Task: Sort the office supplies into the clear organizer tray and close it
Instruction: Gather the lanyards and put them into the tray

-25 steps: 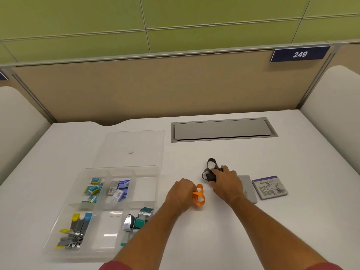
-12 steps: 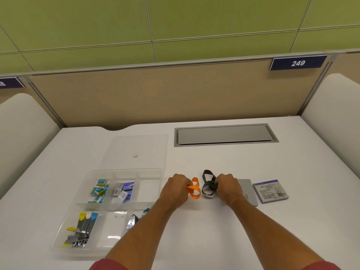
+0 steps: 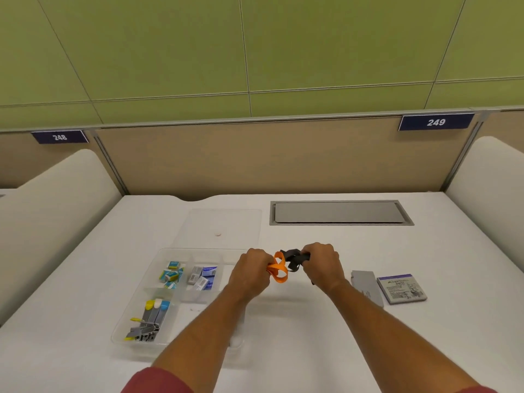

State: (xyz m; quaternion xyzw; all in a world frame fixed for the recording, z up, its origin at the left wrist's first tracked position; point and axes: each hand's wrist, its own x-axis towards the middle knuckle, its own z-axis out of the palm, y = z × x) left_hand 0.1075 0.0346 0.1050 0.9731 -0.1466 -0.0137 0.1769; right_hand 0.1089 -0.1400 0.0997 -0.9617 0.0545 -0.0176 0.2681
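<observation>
The clear organizer tray (image 3: 158, 282) sits open just left of my hands, stiff and light. My left hand (image 3: 251, 272) pinches the orange band (image 3: 278, 268) and my right hand (image 3: 321, 265) pinches the black band (image 3: 292, 258), both held above the table. They look limp and featherlight, so I'd pinch each loop mid-strap.

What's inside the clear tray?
The clear tray holds small teal boxes, blue-grey boxes and grey clips. The left forearm covers its near-right part.

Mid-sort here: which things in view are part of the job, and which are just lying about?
Job: clear organizer tray, its lid, orange band in left hand, black band in right hand, grey box, purple-topped box.

Lying about: desk cable hatch, number signs.
</observation>
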